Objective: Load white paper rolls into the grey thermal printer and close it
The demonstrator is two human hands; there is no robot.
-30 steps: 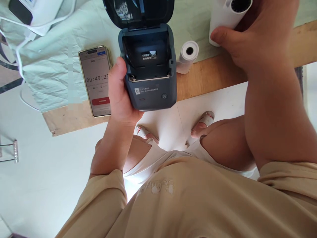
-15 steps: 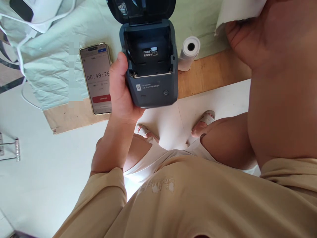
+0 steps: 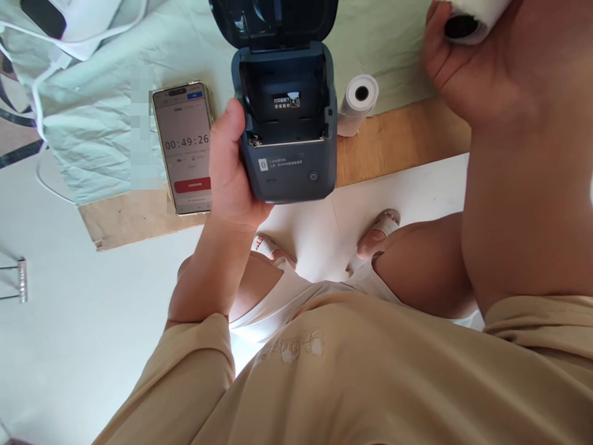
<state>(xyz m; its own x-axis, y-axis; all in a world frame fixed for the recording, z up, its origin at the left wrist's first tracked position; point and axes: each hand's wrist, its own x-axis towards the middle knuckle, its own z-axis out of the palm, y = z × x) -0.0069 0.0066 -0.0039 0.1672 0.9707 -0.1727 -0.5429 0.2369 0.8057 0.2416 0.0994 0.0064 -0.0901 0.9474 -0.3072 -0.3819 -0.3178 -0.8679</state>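
My left hand (image 3: 231,167) is closed around the left side of a dark blue portable label printer (image 3: 296,167). The printer's black lid (image 3: 278,21) stands open, and its paper bay shows a small printed label with no roll inside. At the upper right, my right hand (image 3: 477,80) grips a white paper roll (image 3: 491,18) with a dark hollow core end; the top of that roll is cut off by the frame. Just right of the printer, a second white paper roll (image 3: 356,102) stands on the table with its black core hole facing up.
A phone (image 3: 183,148) with a timer on its screen lies left of the printer. White cables (image 3: 37,93) and a white device (image 3: 76,21) are at the upper left. Pale green cloth (image 3: 106,123) covers much of the wooden table (image 3: 139,213), whose front edge faces me.
My right hand has turned the paper roll, so its dark core end now shows. The printer and left hand sit slightly further right in view.
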